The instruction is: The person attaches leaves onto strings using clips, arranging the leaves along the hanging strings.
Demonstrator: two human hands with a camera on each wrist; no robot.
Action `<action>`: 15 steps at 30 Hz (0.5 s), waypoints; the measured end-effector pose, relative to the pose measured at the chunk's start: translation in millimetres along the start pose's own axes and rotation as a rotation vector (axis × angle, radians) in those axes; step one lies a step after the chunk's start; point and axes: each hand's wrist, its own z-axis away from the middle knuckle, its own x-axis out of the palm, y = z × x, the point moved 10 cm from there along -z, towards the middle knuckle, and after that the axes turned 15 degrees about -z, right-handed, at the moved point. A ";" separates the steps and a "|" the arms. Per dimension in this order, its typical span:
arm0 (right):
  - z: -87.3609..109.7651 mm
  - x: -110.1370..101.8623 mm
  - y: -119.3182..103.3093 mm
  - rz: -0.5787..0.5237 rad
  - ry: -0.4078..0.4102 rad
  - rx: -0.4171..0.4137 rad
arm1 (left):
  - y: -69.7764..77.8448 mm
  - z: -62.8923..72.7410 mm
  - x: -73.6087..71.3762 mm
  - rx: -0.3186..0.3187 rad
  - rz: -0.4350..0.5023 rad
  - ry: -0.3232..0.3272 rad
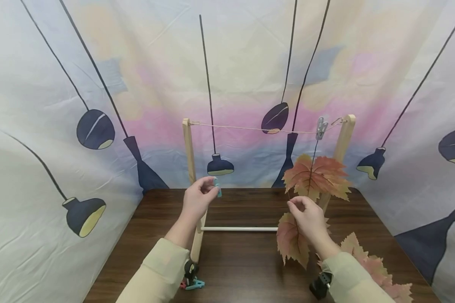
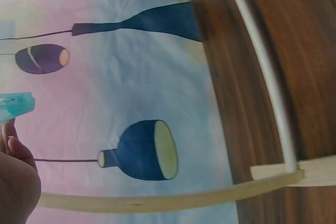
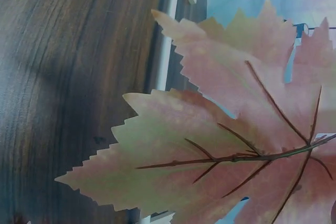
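My left hand [image 1: 198,198] pinches a teal clothespin [image 1: 218,187] between thumb and fingers, beside the left post of a wooden frame. The same clothespin [image 2: 18,106] appears at the left edge of the left wrist view. With its thumb and fingertips, my right hand [image 1: 309,216] pinches the thin stem of an artificial maple leaf [image 1: 293,240], which hangs below the hand. The leaf [image 3: 236,140] fills much of the right wrist view, reddish with green edges. Just above that hand, another orange maple leaf [image 1: 326,170] hangs from a string [image 1: 239,127], clipped by a grey clothespin [image 1: 320,129].
The string spans a left wooden post [image 1: 188,147] and a right wooden post [image 1: 345,139]. A white rod [image 1: 239,229] joins the frame low down. More maple leaves [image 1: 379,269] lie at the right on the brown table [image 1: 242,269]. Teal and red clothespins [image 1: 195,285] lie near my left sleeve.
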 end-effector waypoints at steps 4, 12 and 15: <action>-3.4 -0.1 -4.3 -0.004 0.003 -0.002 | 10.0 -6.8 -1.7 -0.004 0.060 -0.003; -15.2 -0.8 -18.9 -0.037 0.055 -0.011 | 45.8 -18.3 5.8 0.082 0.070 -0.037; -19.1 1.6 -23.7 -0.069 0.062 -0.011 | 56.3 -20.1 7.9 0.105 0.080 -0.043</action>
